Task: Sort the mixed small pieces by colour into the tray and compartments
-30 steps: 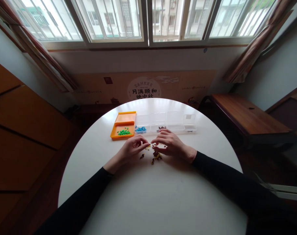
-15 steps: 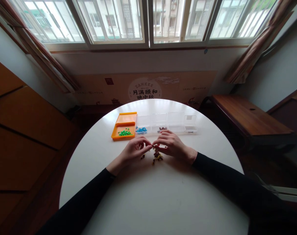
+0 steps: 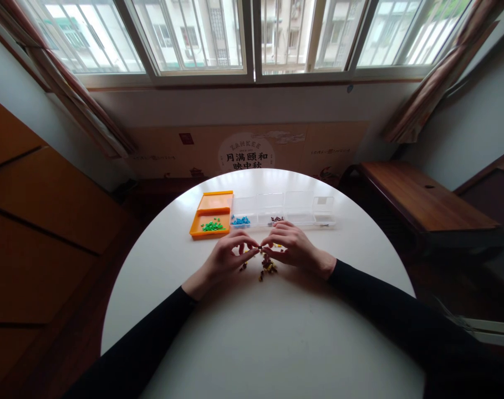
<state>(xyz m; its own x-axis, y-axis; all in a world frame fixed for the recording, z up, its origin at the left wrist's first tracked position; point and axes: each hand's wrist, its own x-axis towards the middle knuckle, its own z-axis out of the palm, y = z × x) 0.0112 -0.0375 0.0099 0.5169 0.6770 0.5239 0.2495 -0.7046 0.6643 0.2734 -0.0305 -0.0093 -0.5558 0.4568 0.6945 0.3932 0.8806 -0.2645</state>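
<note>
My left hand and my right hand meet fingertip to fingertip above the table. Thumbs and forefingers of both pinch a tiny dark brown piece between them; its exact kind is too small to make out. Just below my right hand lies a loose pile of small brown and yellow pieces. A few more brown pieces are under my left fingers. Some yellow bits show behind my right fingers, partly hidden by them.
An open orange box with green pieces stands beyond my left hand. Beside it runs an open clear compartment box, with blue pieces and brownish pieces. All rest on a round white table. A wooden bench stands at right.
Both hands stay pinched at the same spot; the fingertips have shifted slightly, and the dark piece between them shows more clearly. Boxes and pile look unchanged.
</note>
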